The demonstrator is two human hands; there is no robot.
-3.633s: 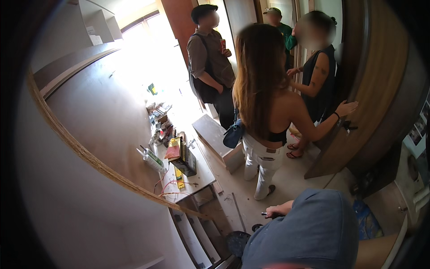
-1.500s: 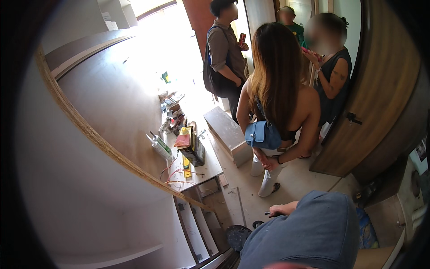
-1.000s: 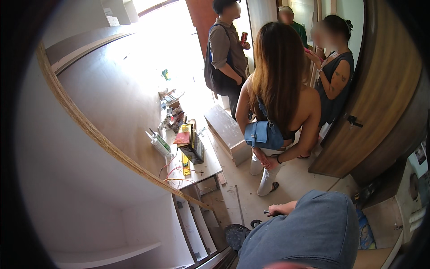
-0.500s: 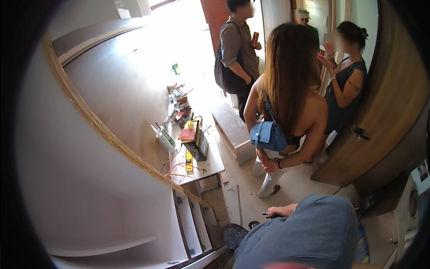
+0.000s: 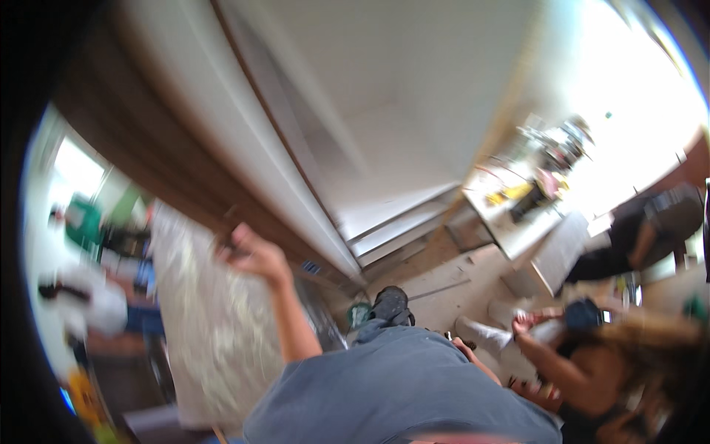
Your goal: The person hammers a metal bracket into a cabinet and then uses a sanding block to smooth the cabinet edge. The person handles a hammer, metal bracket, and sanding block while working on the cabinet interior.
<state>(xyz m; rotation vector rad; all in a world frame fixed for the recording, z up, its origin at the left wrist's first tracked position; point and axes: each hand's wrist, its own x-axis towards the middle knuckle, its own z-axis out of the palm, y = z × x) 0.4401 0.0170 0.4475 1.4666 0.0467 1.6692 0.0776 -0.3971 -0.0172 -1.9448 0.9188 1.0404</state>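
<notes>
The picture is blurred by motion. My left hand [image 5: 253, 256] is raised at the left, its fingers closed on the upper corner of a pale, plastic-wrapped panel [image 5: 200, 325] that stands upright beside me; something small and dark shows between the fingers. Only a sliver of my right hand [image 5: 463, 346] shows, low by my grey shirt [image 5: 399, 388], and its fingers are too hidden to read. My dark shoe [image 5: 390, 303] rests on the floor below.
A large white cabinet with a wooden edge [image 5: 325, 148] fills the top. A cluttered worktable [image 5: 518, 211] stands at the right. A long-haired person [image 5: 629, 355] with a blue bag [image 5: 584, 314] crouches close at lower right, and another person [image 5: 654, 222] is behind.
The view has swung sharply left and tilted. My left arm has come up into view at the pale panel; the people and worktable have slid to the right edge.
</notes>
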